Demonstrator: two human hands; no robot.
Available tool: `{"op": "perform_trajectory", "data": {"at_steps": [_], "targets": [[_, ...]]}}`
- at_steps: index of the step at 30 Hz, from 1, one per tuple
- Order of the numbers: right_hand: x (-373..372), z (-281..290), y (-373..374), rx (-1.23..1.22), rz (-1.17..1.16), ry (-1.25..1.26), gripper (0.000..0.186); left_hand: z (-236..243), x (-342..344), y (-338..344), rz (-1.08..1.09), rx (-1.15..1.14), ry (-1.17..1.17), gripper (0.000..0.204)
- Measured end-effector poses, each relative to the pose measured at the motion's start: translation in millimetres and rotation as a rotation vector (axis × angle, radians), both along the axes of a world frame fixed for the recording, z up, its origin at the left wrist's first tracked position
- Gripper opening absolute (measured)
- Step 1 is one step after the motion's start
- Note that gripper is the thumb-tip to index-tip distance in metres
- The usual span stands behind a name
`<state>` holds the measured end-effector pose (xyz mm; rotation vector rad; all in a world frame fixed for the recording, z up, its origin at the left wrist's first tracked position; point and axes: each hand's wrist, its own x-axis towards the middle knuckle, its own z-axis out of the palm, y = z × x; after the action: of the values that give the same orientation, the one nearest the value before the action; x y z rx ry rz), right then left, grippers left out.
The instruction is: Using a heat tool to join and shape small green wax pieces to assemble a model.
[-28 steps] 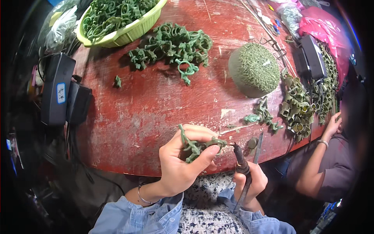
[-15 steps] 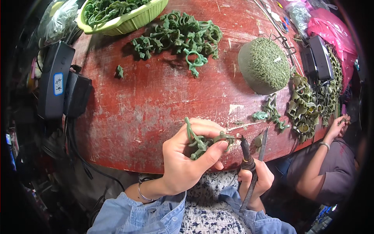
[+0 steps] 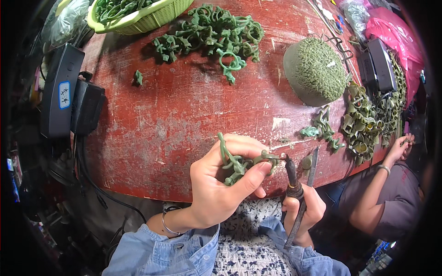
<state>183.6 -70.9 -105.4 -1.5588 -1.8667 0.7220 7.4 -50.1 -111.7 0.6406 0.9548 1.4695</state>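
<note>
Risk of a burnt thumb or a snapped stem: left hand [image 3: 221, 184] pinching green wax piece [image 3: 239, 163] at fingertips, right hand [image 3: 304, 214] fisted around hot-tipped tool [image 3: 292, 177] touching it just beside.

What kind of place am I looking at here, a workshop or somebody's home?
Most likely a small craft workshop, perhaps for wax models. The left hand holds a green wax piece against a heated pen tool in the right hand, on a worn red table with a pile of green pieces and a green basket.
</note>
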Motion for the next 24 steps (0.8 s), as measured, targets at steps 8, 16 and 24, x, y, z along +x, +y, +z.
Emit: {"op": "perform_trajectory", "data": {"at_steps": [8,16,24], "targets": [[1.7,-2.2,-1.9,-0.003,-0.007,0.029,0.035,-1.1,1.6,1.6,-0.001,0.039,0.034,0.009],[-0.1,-2.7,-0.1,0.003,0.002,0.023,0.035,-0.1,0.3,2.0,0.005,0.012,0.032,0.009],[8.3,-15.5,-11.9,-0.023,-0.137,0.192,0.045,1.1,-0.6,1.1,0.001,-0.024,-0.005,0.016]]}}
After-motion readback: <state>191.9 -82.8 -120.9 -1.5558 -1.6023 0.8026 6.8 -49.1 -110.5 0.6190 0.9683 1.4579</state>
